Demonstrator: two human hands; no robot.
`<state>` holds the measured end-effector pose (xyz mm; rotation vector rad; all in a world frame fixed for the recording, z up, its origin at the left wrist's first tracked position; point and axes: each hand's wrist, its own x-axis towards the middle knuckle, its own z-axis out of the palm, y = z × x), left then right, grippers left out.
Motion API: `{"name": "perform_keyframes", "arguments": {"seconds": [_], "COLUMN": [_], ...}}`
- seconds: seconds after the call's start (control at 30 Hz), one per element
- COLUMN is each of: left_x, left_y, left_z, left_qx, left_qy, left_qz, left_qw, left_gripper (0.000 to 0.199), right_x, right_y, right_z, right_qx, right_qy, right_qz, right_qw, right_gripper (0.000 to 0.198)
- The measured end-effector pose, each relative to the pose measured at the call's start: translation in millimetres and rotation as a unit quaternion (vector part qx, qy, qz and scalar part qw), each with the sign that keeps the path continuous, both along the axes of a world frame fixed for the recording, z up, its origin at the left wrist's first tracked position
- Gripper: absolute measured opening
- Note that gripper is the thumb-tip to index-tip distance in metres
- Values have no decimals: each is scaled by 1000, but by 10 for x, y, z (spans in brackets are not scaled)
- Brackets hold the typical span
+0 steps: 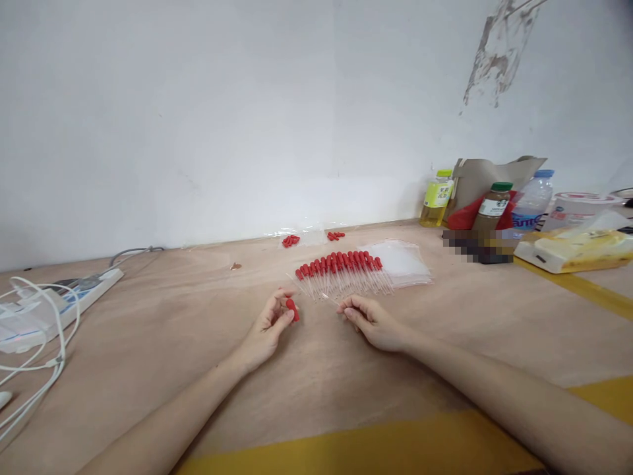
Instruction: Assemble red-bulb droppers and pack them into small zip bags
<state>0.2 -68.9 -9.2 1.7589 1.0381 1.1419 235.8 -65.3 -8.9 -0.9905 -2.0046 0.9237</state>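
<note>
Between the thumb and fingers of my left hand (270,330) is a red rubber dropper bulb (293,310). My right hand (373,321) pinches a thin clear glass dropper tube (330,299), which points up and left toward the bulb without touching it. Just beyond both hands, several droppers with red bulbs (341,264) lie side by side in a fanned row, their clear tubes toward me. Loose red bulbs (291,241) sit on a clear plastic bag near the wall, with a few more red bulbs (336,235) to their right.
Clear zip bags (403,264) lie right of the droppers. At the back right stand a yellow-capped bottle (437,199), a green-capped bottle (493,206), a blue-capped bottle (534,201) and a tissue pack (568,251). A power strip (93,293) and white cables (62,336) are at left.
</note>
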Motion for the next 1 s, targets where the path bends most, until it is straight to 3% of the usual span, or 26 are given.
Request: {"name": "perform_keyframes", "arguments": {"seconds": [0.13, 0.3, 0.63, 0.8, 1.0], "left_x": [77, 118, 118, 131, 134], "left_y": [-88, -103, -99, -121, -186], "left_z": [26, -14, -55, -69, -26], "left_qx": [-52, -84, -77, -64, 41], "left_qy": [-36, -70, -46, 16, 153], "left_qz": [-38, -60, -40, -60, -42], "left_qw": [997, 992, 995, 996, 986], "left_gripper": [16, 26, 25, 21, 19], "right_x": [-19, -20, -39, -44, -20], "right_y": [-90, -84, -96, -92, -51], "right_z": [14, -61, -79, -85, -37], "right_qx": [69, 69, 80, 99, 123], "right_qy": [-35, -55, -65, -69, -127], "right_qz": [-22, -15, 3, 12, 20], "right_qw": [997, 996, 995, 993, 984], "right_gripper": [18, 23, 24, 22, 19]}}
